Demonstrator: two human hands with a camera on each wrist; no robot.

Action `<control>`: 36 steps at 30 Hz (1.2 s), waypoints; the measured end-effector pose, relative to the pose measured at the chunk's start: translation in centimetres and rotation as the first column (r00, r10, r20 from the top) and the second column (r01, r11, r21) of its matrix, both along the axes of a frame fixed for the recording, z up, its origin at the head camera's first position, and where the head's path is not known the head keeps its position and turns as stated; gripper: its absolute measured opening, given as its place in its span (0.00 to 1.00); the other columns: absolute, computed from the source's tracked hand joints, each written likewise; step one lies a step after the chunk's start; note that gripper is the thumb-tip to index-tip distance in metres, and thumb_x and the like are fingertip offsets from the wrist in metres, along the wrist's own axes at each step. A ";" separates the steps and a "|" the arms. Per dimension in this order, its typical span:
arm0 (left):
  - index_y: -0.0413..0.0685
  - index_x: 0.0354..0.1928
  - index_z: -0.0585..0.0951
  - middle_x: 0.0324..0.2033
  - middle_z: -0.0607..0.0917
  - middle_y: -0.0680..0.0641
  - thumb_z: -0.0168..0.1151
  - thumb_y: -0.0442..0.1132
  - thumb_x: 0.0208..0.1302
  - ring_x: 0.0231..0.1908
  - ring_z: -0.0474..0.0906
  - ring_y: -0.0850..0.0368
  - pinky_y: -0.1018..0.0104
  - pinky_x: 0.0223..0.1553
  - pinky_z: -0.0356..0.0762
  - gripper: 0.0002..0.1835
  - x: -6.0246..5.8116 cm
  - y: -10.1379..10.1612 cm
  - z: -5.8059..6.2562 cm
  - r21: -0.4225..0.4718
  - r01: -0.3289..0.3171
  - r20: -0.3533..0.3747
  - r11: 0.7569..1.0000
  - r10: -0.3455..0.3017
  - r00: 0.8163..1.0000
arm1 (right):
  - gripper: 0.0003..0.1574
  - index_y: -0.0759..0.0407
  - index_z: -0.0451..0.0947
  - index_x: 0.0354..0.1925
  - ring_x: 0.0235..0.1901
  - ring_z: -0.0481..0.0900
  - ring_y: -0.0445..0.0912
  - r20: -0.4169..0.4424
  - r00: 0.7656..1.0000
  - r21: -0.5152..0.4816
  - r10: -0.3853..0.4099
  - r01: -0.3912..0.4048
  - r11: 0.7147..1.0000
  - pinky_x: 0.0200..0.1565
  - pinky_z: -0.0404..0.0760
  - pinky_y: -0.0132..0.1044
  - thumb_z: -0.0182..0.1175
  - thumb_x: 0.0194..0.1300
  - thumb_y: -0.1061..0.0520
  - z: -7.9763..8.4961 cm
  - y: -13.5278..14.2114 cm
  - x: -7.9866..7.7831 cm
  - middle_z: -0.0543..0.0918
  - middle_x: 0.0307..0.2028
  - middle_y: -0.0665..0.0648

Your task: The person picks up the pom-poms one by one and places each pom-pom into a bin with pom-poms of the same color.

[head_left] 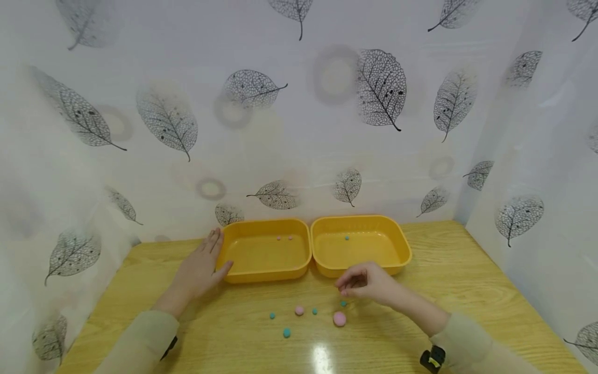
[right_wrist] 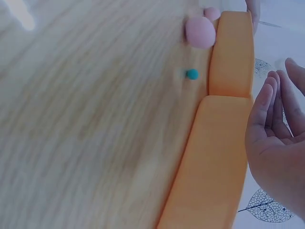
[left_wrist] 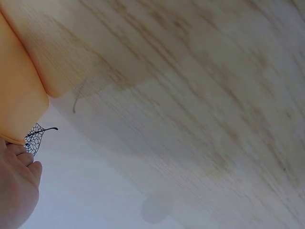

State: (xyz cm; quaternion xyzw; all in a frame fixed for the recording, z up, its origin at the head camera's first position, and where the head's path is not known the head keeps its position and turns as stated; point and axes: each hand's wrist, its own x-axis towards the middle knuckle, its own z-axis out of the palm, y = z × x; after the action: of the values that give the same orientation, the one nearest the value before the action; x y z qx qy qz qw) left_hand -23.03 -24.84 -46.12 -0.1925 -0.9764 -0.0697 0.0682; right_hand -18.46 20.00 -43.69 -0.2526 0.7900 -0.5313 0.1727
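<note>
My left hand [head_left: 200,270] rests against the left end of a yellow tray [head_left: 268,275], fingers straight along its side and thumb over the front corner. Two tiny pink balls [head_left: 279,238] lie inside it. My right hand [head_left: 369,283] hovers in front of a second yellow tray [head_left: 397,234], which holds one small teal ball [head_left: 347,238]. Its fingers are bent loosely, the thumb apart from them in the right wrist view, with nothing seen between. Just below those fingertips sits a teal ball [head_left: 343,303] on the table, near a larger pink ball [head_left: 339,319].
Farther left on the wooden table [head_left: 224,337] lie another pink ball [head_left: 299,310] and three teal balls [head_left: 287,332] of differing size. The trays stand side by side at the back edge, before a white curtain [head_left: 299,145] printed with leaves.
</note>
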 end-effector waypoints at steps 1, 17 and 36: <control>0.24 0.79 0.56 0.82 0.54 0.28 0.54 0.53 0.81 0.82 0.52 0.31 0.38 0.82 0.58 0.43 0.0 0.0 -0.1 0.002 0.001 -0.002 1.000 -0.001 1.000 | 0.15 0.79 0.84 0.49 0.37 0.86 0.32 0.004 1.000 -0.004 0.003 -0.003 1.000 0.44 0.88 0.26 0.69 0.66 0.69 -0.2 0.1 0.1 0.87 0.45 0.80; 0.24 0.80 0.55 0.82 0.55 0.28 0.54 0.52 0.81 0.82 0.52 0.31 0.38 0.82 0.58 0.43 -0.1 -0.1 -0.1 0.000 0.004 -0.004 1.000 -0.004 1.000 | 0.15 0.70 0.88 0.47 0.36 0.84 0.32 -0.014 1.000 0.037 0.017 -0.016 0.999 0.43 0.88 0.28 0.73 0.62 0.67 -3.0 0.4 1.0 0.91 0.42 0.69; 0.24 0.80 0.55 0.82 0.54 0.28 0.52 0.53 0.81 0.82 0.52 0.30 0.38 0.82 0.57 0.43 -0.1 0.0 0.0 -0.005 0.005 0.011 1.000 -0.005 1.000 | 0.14 0.61 0.90 0.44 0.37 0.85 0.34 -0.101 0.993 0.089 0.063 -0.055 0.995 0.42 0.89 0.31 0.79 0.61 0.57 -3.8 -0.1 1.8 0.91 0.39 0.56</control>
State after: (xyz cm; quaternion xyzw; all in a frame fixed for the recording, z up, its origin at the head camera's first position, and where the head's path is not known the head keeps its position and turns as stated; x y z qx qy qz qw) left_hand -23.12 -24.83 -46.11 -0.1948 -0.9765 -0.0686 0.0620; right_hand -16.70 19.87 -47.53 -0.2953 0.8122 -0.4777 0.1579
